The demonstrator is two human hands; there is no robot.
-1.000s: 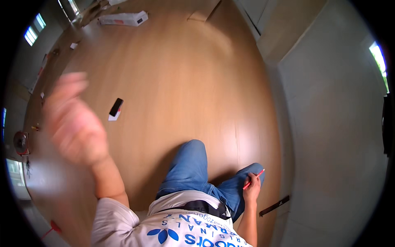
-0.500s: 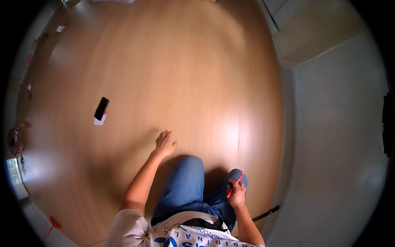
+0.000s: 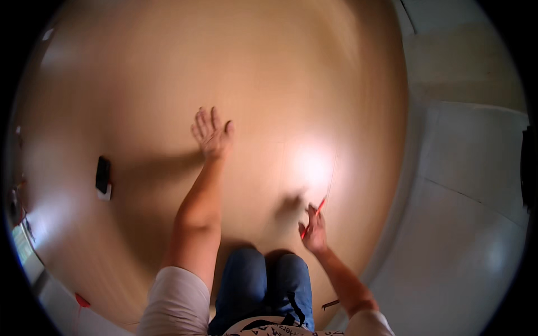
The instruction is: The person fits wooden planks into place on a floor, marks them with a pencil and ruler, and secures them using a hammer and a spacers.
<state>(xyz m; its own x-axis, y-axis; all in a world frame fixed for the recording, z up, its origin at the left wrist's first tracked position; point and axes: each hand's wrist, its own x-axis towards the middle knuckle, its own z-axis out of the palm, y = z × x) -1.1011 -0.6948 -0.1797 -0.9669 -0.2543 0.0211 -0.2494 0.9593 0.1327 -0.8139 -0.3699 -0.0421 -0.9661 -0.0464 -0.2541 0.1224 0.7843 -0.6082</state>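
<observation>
Pencil (image 3: 320, 205), slim and red, its long axis slanting forward-right, sits in the right hand (image 3: 315, 235), fingers loosely curled about it; the left hand (image 3: 214, 140), farther forward and left, holds nothing, fingers spread above tan wood-look floor (image 3: 269, 73).

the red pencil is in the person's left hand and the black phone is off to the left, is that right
Not quite: the head view shows the red pencil in the right hand, not the left hand, which is open with its fingers spread. The black phone is off to the left, as you say.
</observation>
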